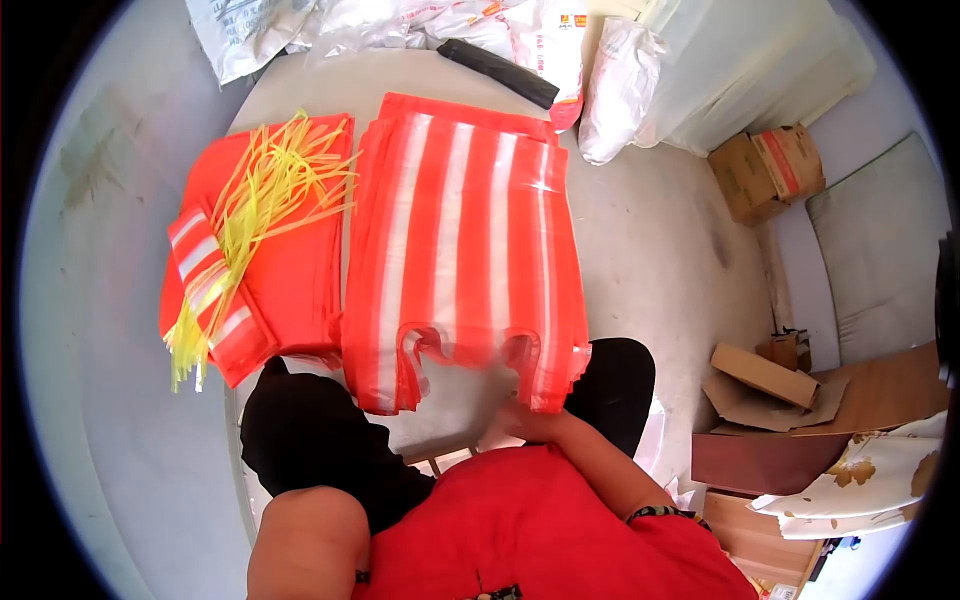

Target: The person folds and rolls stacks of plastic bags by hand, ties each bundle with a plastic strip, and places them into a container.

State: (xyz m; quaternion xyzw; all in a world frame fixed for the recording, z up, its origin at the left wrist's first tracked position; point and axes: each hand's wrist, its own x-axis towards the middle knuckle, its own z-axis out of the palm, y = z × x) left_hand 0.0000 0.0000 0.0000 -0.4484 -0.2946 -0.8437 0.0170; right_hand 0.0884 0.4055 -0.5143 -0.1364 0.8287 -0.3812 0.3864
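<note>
In front of me lies a thick stack of orange-red plastic vest bags (475,230) with white stripes, their cut-out handle ends pointing toward my body. My right hand (515,424) is just below that handle edge, near the right handle. Its fingers are smeared by motion and partly hidden, so I cannot tell whether they hold anything. Only the bare left arm shows at the lower left; my left hand is out of sight. To the left, a bundle of yellow plastic strips (262,190) rests across a second red stack (300,270), beside a folded striped bag (215,290).
A black roll (497,73) lies behind the stack, near white printed sacks (440,25) and another white sack (620,90). Cardboard boxes (765,172) stand at the right. Opened cardboard (770,385) sits on a brown surface nearer me. A wall (110,300) borders the left.
</note>
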